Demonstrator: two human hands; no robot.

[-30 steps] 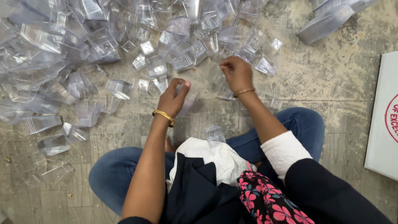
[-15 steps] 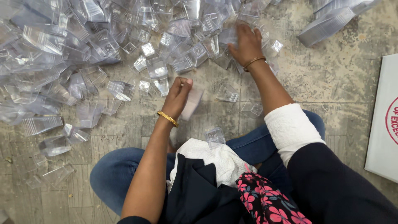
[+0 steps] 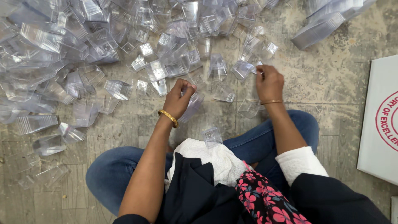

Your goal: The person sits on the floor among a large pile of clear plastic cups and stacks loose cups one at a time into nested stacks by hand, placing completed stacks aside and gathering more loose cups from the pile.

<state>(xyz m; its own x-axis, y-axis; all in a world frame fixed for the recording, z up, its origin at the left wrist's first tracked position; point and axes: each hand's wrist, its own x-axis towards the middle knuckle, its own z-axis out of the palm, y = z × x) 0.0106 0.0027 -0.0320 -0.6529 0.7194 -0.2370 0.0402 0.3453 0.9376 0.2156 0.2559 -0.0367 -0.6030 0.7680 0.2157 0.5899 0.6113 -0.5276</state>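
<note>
Gripping a stack of clear plastic cups (image 3: pixel 192 105) above the floor before the knees, the left hand (image 3: pixel 178 99) is curled shut. Beside it, the right hand (image 3: pixel 269 83) pinches a single clear cup (image 3: pixel 256 66) at the heap's (image 3: pixel 103 45) edge.

The cups (image 3: pixel 124 45) are clear, glossy plastic. The floor (image 3: pixel 331 83) looks like rough, matt concrete. The bracelet (image 3: pixel 168 118) is shiny gold metal.
</note>
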